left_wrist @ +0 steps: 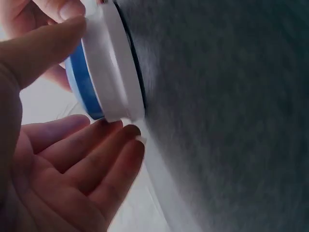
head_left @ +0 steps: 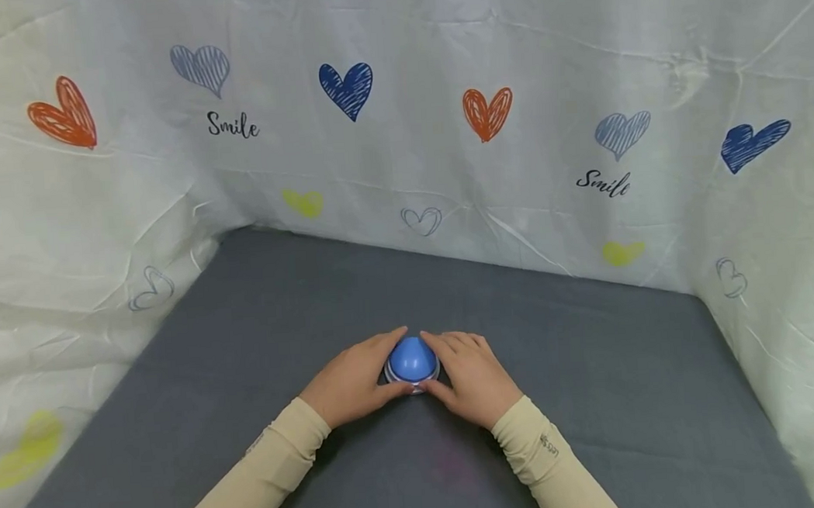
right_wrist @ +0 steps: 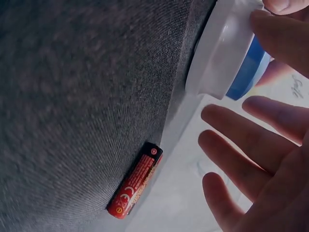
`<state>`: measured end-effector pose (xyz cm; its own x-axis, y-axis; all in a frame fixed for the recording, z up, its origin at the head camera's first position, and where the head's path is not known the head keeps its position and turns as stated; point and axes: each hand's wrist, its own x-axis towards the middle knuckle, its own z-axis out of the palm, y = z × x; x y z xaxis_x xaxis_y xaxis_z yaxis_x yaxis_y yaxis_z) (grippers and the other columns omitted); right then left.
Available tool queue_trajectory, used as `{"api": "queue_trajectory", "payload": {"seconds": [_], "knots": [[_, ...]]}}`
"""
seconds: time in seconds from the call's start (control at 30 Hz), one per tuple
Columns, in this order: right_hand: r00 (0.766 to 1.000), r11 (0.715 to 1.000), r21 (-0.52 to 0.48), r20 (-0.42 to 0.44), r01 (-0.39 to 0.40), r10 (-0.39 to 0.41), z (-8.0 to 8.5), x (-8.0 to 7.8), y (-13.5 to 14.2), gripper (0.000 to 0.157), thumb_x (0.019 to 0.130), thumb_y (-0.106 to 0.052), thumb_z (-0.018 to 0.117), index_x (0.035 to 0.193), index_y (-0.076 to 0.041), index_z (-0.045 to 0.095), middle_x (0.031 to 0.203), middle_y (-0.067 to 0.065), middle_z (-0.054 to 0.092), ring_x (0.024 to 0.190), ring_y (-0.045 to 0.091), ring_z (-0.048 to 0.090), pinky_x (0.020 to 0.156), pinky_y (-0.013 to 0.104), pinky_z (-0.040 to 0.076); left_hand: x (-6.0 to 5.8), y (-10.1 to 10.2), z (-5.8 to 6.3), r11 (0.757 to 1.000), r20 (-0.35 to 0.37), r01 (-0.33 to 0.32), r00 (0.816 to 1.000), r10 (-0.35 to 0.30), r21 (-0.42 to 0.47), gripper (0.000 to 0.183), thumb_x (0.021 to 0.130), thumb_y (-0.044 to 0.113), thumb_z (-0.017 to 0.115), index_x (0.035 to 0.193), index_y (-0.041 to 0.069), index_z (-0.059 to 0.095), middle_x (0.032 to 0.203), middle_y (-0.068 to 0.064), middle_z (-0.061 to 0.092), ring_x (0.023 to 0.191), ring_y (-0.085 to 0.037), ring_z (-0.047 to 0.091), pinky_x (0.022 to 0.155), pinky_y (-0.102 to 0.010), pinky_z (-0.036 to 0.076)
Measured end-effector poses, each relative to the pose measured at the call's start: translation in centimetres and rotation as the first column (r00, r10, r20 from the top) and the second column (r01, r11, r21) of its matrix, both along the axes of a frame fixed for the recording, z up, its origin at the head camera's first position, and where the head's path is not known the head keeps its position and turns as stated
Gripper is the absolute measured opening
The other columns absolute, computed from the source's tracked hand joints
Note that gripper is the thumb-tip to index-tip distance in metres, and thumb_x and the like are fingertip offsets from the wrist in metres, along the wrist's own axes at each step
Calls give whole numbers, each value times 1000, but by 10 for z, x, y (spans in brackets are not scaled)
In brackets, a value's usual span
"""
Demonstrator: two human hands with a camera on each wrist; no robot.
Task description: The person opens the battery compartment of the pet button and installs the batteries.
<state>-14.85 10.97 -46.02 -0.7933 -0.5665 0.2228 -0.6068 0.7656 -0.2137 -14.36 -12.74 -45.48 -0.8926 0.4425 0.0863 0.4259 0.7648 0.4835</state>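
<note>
A small blue dome light (head_left: 412, 359) with a white base sits on the grey felt table (head_left: 598, 398), just below the middle of the head view, with the person's two hands cupped round it from either side. The left hand (head_left: 350, 383) comes in from about 8 o'clock of the dome, and the right hand (head_left: 472, 374) from about 4 o'clock. Both thumbs lie along the near edge of the base, towards 6 o'clock, and the fingers wrap towards the far side at 12 o'clock.

In the left wrist view the left thumb presses on the white base (left_wrist: 113, 67) while the fingers (left_wrist: 96, 154) lie fairly straight and spread beside it, their tips close to the rim rather than clamped on it. The right wrist view shows much the same: the right thumb lies against the white base (right_wrist: 224, 53), and the other fingers (right_wrist: 241, 145) are straight and apart from the dome. So each hand steadies the light with its thumb and nearest fingertips, not with a full grasp. Held like this from two opposite sides, the base appears to be kept flat against the felt and stopped from sliding.

A red battery (right_wrist: 135, 181) lies on the felt in the right wrist view, well apart from the dome; the head view does not show it. A white cloth printed with hearts (head_left: 482, 113) and the word "Smile" screens the table at the back and on both sides.
</note>
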Motion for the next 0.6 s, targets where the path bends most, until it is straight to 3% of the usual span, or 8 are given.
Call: {"api": "queue_trajectory", "payload": {"seconds": [0.2, 0.6], "knots": [[999, 1000, -3, 29, -25, 25, -1, -1, -3, 69, 99, -37, 82, 156, -9, 57, 139, 8, 73, 133, 26, 66, 116, 52, 47, -3, 1, -1, 998, 59, 3, 998, -6, 56, 83, 94, 37, 87, 163, 9, 48, 158, -14, 58, 140, -33, 63, 112, -51, 54], [995, 998, -50, 82, -44, 48, 7, 0, 5, 69, 99, -41, 80, 156, -9, 57, 140, 8, 72, 131, 28, 66, 115, 55, 46, -9, 1, -3, 990, 77, 54, 995, -64, 131, 76, 97, 40, 83, 161, 13, 52, 155, -9, 61, 139, -27, 64, 113, -48, 55]]}}
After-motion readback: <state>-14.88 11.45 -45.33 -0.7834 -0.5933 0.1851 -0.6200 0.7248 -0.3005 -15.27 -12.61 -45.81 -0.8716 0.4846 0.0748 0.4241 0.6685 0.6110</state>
